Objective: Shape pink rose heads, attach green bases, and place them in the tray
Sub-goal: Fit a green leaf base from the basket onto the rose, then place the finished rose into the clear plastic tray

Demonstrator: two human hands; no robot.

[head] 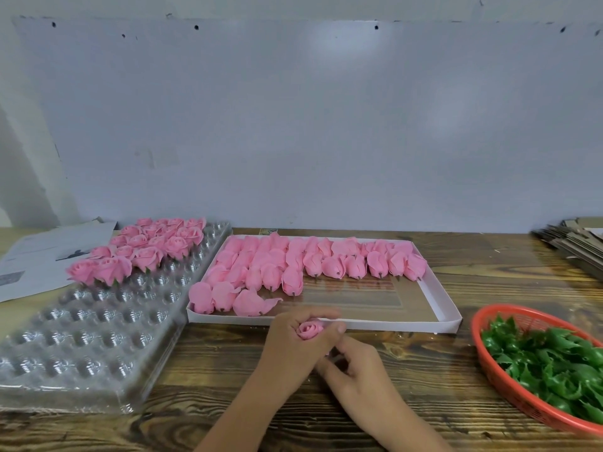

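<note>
Inside curled left hand (295, 337) fingers: pink rose head (309, 331), bloom up for shaping. Right hand (355, 367) fingertips pinch underneath, prob. at base. Green bases (548, 363) right of fingers; tray (98, 324) left.

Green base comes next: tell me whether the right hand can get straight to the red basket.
Probably yes: the right hand has bare table between it and the red basket, whose open top exposes the green bases; it must first leave the rose head.

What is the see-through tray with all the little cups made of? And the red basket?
The clear dimpled tray looks like thin, glossy moulded plastic: light glints off its cups. The red oval mesh basket also seems plastic, with a smooth rim and woven-looking holes.
</note>
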